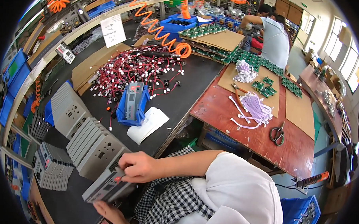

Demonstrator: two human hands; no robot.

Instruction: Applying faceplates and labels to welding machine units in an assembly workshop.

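A flat grey casing [105, 185] with a dark label panel and a small red part is tilted at the bench's near edge, slightly blurred. My right hand [140, 168] has its fingers curled at the upper end of the casing, gripping it there. From below, my left hand [109, 213] holds the lower end; part of its grip is hidden. Just beyond stands a row of grey casings [101, 150] on edge, with more grey casings [71, 110] behind it. Smaller grey casings with dark faces [53, 169] stand in a row to the left.
On the black bench [180, 82] lie a heap of red wired connectors [129, 68], a blue bin [133, 118] holding a grey casing, and white paper [148, 124]. A red table [223, 109] carries purple-white cables [254, 108], scissors [277, 134] and green circuit boards [265, 87]. Another person [275, 38] sits beyond.
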